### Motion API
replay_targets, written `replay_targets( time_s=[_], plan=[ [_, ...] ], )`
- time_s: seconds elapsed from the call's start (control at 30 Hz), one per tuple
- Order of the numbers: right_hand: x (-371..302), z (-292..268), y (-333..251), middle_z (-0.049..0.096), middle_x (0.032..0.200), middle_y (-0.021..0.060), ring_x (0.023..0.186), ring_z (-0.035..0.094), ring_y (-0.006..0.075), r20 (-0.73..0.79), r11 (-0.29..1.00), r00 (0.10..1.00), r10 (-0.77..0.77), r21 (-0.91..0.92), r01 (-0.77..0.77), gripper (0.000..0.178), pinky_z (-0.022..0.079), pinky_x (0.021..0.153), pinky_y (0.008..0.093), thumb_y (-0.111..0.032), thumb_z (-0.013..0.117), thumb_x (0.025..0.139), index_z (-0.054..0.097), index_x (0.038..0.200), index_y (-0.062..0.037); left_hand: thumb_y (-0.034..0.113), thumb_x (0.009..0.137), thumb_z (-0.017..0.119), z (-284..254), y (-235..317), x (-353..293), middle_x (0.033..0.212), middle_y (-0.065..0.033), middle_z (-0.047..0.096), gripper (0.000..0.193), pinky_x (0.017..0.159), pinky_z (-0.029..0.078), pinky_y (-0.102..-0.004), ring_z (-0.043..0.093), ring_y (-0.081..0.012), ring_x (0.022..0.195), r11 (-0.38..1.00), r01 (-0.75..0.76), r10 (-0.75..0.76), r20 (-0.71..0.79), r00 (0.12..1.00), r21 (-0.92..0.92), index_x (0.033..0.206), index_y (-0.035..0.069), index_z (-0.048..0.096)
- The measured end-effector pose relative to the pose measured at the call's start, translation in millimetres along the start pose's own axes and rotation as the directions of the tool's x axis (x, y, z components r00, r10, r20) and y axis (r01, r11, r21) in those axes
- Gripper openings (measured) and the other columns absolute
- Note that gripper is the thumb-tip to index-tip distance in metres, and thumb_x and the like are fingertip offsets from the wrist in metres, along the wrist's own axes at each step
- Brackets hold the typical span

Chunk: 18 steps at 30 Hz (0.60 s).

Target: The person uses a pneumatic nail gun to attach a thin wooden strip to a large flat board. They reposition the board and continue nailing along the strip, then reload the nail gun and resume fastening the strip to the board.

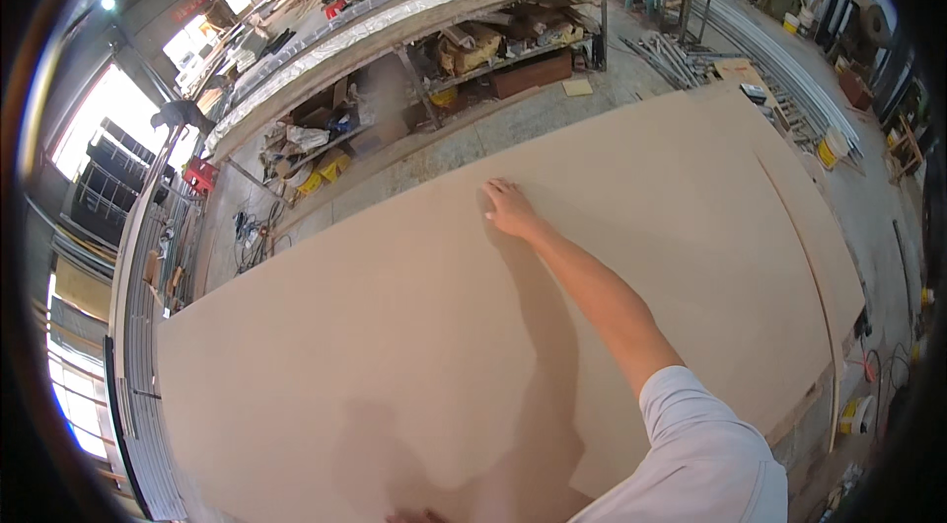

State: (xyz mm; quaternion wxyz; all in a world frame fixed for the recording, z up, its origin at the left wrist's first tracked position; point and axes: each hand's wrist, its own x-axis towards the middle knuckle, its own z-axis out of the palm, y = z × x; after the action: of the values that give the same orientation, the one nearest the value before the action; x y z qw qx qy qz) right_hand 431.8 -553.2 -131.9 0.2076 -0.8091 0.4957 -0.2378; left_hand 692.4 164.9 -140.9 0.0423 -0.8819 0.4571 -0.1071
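Observation:
A large, flat tan board (326, 326) fills the middle of the view. My right arm stretches across it, and my right hand (509, 208) rests on its surface near the far edge. The fingers of that hand are extended on the board with nothing in them. Only the fingertips of my left hand (414, 516) show at the bottom edge, over the near part of the board. They look spread and hold nothing visible; the rest of that hand is out of view. Shadows of my arm and body fall on the board.
A long, narrow tan strip (797, 242) lies along the board's right side. Beyond the far edge stands a long workbench (395, 44) with cluttered shelves. Metal lengths (143, 444) are stacked at left. Cables (258, 237) lie on the floor. Another person (181, 114) bends at far left.

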Motion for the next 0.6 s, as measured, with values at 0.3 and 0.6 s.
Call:
replay_targets(
  time_s=[0.3,0.6],
  plan=[
    [136,7,22,0.069,0.119,0.0195,0.119,0.060,0.0382,-0.021,0.989,1.000,-0.021,-0.144,0.018,0.041,0.039,0.110,0.0528,-0.039,0.056,0.101,0.068,0.118,-0.0032,0.040,0.107,0.049,23,113,168,0.156,-0.0233,0.044,0.059,0.119,0.025,-0.0654,0.037,-0.0437,0.148,0.942,-0.205,0.181,-0.112,0.977,-0.266,0.148,-0.002,0.047],
    [108,19,-15,0.074,0.088,0.0165,0.092,0.069,0.0362,-0.272,0.994,0.962,-0.031,-0.114,0.000,0.037,0.049,0.095,0.0506,-0.036,0.059,0.098,0.074,0.086,-0.0041,0.038,0.107,0.050,34,124,219,0.156,-0.0240,0.044,0.058,0.119,0.026,-0.0628,0.037,-0.0436,0.147,0.909,-0.245,0.228,-0.089,0.970,-0.338,0.149,-0.002,0.046]
  ],
)
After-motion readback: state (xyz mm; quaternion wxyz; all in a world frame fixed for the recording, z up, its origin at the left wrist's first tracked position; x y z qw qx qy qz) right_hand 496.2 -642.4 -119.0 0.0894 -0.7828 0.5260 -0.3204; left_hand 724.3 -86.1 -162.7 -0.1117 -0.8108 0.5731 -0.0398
